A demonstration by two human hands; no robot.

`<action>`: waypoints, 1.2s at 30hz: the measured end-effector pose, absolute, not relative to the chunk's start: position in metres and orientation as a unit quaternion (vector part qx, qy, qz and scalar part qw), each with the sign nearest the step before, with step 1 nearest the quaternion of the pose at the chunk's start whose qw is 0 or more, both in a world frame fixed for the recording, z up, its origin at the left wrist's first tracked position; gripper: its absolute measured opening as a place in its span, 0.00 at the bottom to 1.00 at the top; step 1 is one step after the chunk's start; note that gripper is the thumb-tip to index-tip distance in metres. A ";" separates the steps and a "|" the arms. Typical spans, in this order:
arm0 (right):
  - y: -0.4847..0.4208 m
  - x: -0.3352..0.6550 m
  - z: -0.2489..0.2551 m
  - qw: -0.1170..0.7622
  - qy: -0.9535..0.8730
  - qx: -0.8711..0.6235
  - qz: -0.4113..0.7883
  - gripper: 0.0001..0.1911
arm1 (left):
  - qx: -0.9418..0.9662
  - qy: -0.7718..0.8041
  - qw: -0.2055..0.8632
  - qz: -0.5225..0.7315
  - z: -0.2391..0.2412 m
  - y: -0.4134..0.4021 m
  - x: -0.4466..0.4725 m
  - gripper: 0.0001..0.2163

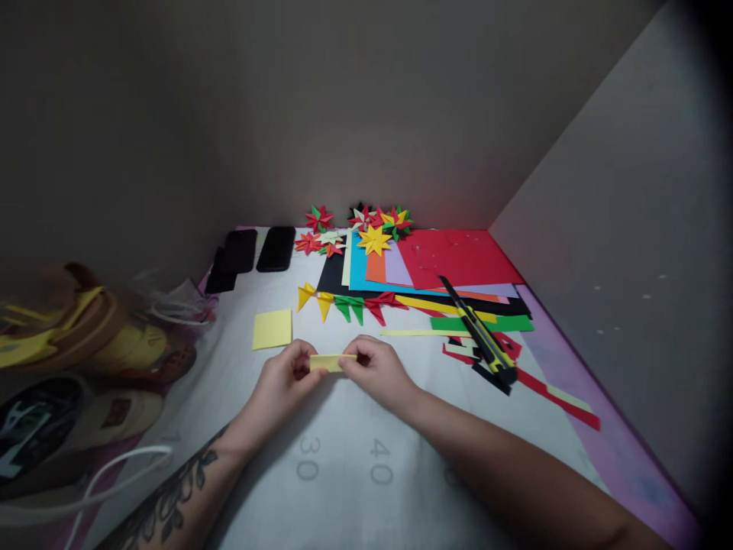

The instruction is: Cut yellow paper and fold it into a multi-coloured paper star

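Between both hands is a small folded yellow paper (326, 362), held level above the white sheet. My left hand (291, 370) pinches its left end, thumb in front and fingers behind. At the other end my right hand (378, 370) grips it the same way. A flat square of yellow paper (272, 329) lies just beyond my left hand. Past the hands runs a row of folded paper points in yellow, green (349, 307) and red (381, 305).
Folded paper stars (375, 241) sit at the back by the wall. Coloured sheets (458, 258) are stacked at the back right. A box cutter (484, 336) lies among paper strips (558, 397). A black phone (276, 249) is back left; pots and a cable (123, 458) crowd the left.
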State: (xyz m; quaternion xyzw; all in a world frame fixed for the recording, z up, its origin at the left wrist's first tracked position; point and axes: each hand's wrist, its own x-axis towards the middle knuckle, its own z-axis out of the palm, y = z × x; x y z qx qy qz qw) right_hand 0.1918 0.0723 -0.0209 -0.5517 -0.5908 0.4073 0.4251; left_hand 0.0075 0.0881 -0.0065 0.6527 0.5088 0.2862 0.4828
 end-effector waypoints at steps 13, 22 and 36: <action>0.068 0.188 -0.024 0.429 -0.570 -0.540 0.446 0.16 | 0.657 0.509 0.469 0.299 -0.005 0.086 0.008 0.09; 0.078 0.210 -0.023 0.514 -0.529 -0.542 0.403 0.08 | 0.630 0.537 0.455 0.328 -0.001 0.096 -0.002 0.09; 0.068 0.199 -0.023 0.458 -0.754 -0.452 0.130 0.04 | 0.731 0.530 0.327 0.278 -0.011 0.090 -0.003 0.13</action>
